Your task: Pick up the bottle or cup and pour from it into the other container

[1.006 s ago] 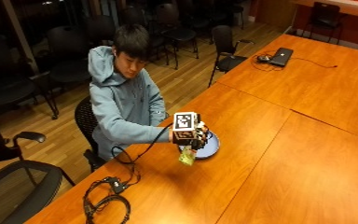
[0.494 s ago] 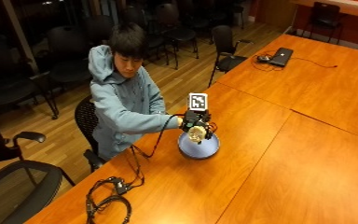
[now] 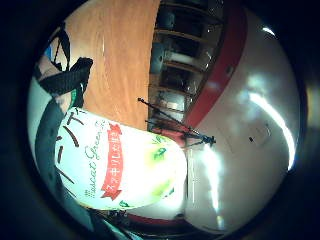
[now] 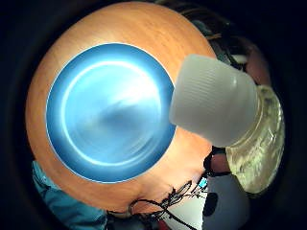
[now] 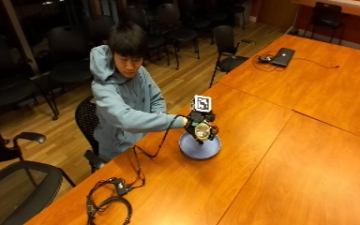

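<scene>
Bottle [image 5: 201,131], capped and apparently tipped, is gripped by the hands [image 5: 200,126] above the blue bowl [image 5: 198,147].

Conference room. A large wooden table [image 5: 304,140], built of joined panels, fills the foreground. A closed laptop [image 5: 283,56] lies at the table's far end. Black office chairs [image 5: 227,44] stand beyond the table on a wood-plank floor [image 5: 186,79]; one armchair [image 5: 18,183] stands beside the table's near corner. The area behind the chairs is dark.
</scene>
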